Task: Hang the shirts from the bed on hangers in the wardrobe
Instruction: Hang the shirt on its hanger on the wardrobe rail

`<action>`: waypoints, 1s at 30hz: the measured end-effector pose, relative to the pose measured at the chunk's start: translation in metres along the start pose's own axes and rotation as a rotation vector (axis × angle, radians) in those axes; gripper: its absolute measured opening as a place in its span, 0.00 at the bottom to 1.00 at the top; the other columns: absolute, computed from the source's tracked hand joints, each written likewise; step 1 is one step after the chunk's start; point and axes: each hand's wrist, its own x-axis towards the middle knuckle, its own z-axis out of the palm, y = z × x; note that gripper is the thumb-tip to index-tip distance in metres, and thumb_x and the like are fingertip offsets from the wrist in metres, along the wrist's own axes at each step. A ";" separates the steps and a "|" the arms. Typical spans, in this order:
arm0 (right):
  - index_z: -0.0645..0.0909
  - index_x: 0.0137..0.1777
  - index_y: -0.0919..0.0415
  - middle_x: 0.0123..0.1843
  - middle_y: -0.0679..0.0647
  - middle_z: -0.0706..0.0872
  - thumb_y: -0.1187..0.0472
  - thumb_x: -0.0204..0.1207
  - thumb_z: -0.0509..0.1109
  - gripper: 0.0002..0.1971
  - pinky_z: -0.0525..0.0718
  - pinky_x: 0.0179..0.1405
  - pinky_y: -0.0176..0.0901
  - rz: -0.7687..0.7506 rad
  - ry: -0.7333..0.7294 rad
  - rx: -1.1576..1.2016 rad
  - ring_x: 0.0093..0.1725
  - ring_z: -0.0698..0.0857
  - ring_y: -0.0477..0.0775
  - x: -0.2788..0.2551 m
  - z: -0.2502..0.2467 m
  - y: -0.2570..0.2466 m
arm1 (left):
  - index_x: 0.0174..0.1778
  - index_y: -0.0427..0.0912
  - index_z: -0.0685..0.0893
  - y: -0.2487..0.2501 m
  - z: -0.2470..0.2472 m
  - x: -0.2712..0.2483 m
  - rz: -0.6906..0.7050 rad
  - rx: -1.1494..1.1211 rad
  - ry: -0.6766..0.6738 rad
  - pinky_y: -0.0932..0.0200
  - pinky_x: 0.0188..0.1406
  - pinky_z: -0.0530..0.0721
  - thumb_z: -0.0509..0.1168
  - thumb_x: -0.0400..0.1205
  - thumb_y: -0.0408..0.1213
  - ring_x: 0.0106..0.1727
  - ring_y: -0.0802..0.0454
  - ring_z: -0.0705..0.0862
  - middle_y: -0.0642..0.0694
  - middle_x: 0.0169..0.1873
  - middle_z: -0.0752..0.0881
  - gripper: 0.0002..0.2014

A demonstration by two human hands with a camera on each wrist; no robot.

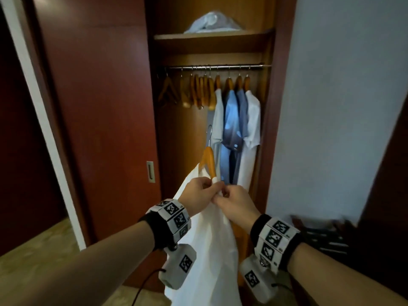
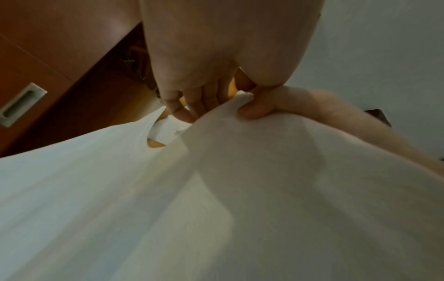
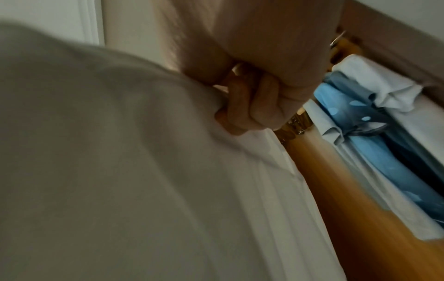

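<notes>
Door: red-brown panel at far left of the wardrobe, with a metal pull near its right edge.
Bare hangers: wooden, bunched at the left end of the rail.
Left hand: fingers curled, pinching the white shirt at its top edge (the left wrist view shows the fingertips on the cloth).
Hanger: wooden, partly inside the shirt, its hook up and off the rail, in front of the wardrobe opening.
Shirt: draped from both hands, hanging down between the forearms.
Right hand: clenched on the same shirt edge, touching the left hand.
Hung shirts: white, two blue, white, on the right half of the rail.
Shelf: above the rail, bearing a plastic-wrapped bundle.
Wall: pale, right of the wardrobe.
</notes>
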 end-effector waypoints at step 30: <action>0.76 0.23 0.55 0.22 0.49 0.78 0.58 0.73 0.76 0.18 0.74 0.32 0.43 0.004 0.418 -0.041 0.30 0.81 0.51 0.489 -0.044 -0.015 | 0.58 0.46 0.81 -0.035 -0.062 0.551 0.810 0.844 0.151 0.48 0.62 0.73 0.60 0.77 0.42 0.67 0.45 0.75 0.46 0.61 0.81 0.15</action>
